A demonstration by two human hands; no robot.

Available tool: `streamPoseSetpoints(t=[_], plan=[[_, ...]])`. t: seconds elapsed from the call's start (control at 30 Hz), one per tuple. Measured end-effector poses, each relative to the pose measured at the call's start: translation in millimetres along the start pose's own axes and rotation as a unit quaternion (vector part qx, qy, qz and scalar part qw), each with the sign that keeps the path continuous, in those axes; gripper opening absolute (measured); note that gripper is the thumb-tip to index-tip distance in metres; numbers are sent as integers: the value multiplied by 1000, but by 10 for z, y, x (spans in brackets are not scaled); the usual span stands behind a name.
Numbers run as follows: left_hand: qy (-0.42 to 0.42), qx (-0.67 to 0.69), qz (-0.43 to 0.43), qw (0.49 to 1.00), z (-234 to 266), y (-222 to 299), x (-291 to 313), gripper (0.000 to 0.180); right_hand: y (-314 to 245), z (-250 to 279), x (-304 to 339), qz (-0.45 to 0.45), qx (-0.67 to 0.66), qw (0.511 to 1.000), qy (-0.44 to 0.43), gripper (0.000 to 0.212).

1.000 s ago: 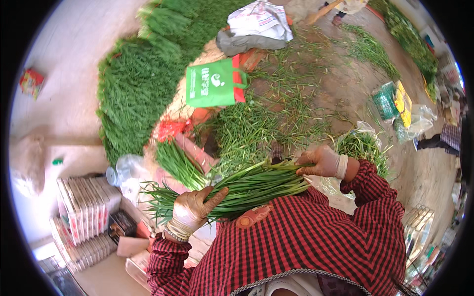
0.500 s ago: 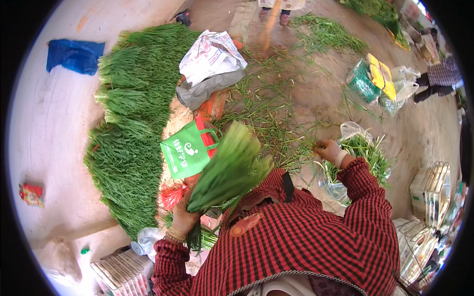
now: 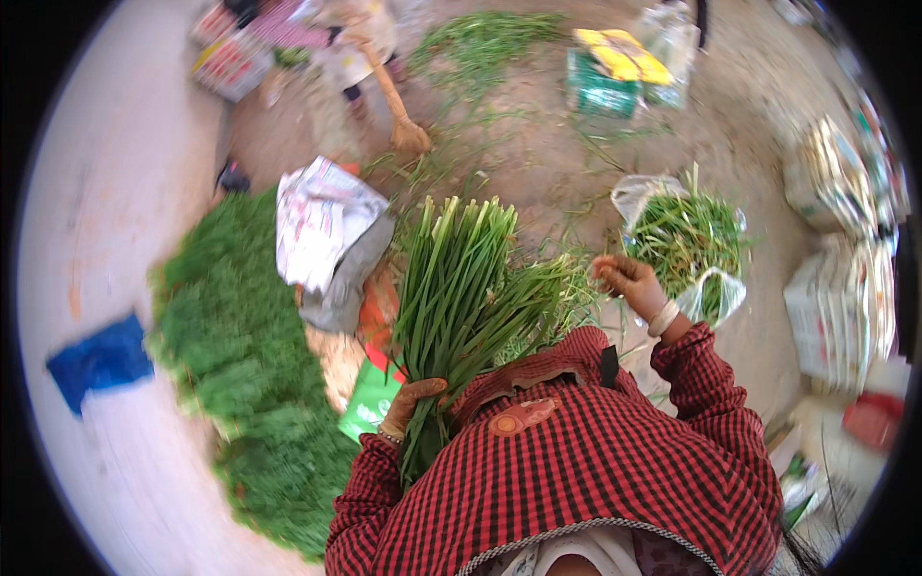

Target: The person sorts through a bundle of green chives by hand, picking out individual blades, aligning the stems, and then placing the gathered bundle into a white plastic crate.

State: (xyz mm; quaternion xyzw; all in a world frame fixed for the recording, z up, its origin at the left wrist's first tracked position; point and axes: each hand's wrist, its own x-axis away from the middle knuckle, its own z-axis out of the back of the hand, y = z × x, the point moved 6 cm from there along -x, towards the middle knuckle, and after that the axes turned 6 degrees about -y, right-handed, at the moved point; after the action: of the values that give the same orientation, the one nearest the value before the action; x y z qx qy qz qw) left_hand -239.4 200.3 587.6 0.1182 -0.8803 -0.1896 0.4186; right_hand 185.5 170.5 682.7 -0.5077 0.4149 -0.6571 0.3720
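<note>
My left hand [image 3: 411, 405] is wrapped round a bunch of garlic chives [image 3: 451, 298], its pale cut ends fanning up and away from me. Some stalks splay off to the right of the bunch. To the right, my right hand [image 3: 629, 280] hovers with bent fingers drawn together; whatever they may hold is too small to make out. Just beyond that hand, a clear plastic bag [image 3: 722, 296] is stuffed with loose green and yellowish leaves [image 3: 687, 235]. At my left lies a broad pile of chives [image 3: 259, 384], blurred.
A white and grey sack [image 3: 327, 226] and a partly hidden green bag [image 3: 370, 401] lie beside the pile. Blue plastic [image 3: 101, 363] is at far left. Ahead are a broom [image 3: 408, 134], scattered leaves [image 3: 490, 43] and a yellow package [image 3: 622, 56]. Stacked crates [image 3: 831, 312] stand at right.
The view has swung to the right. The chive bunch has turned more upright, still in my left hand. My right hand's fingers no longer show the thin leaves seen at them before.
</note>
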Motion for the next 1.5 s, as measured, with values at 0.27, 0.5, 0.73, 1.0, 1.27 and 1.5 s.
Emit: streamPoseSetpoints(t=[0.27,0.5,0.73,1.0,1.27,1.5], plan=[[-221,-230,25,947,121,1032,-915,45,-1317,-357,270,77,-66,970,221,20],[-466,-455,-123,749,-463,1118,-919,90,-1022,-201,597,138,-112,924,339,32],[-394,-507,40,766,-1013,773,-881,43,-613,109,1636,48,133,937,320,19],[-402,-446,112,792,-1726,420,-292,67,-12,-287,2756,11,455,783,424,8],[-422,-525,135,727,-1733,-515,-543,78,1707,708,4727,-167,290,667,665,32],[-425,-561,179,687,-1798,-363,-730,77,514,-725,3392,102,466,763,436,37]])
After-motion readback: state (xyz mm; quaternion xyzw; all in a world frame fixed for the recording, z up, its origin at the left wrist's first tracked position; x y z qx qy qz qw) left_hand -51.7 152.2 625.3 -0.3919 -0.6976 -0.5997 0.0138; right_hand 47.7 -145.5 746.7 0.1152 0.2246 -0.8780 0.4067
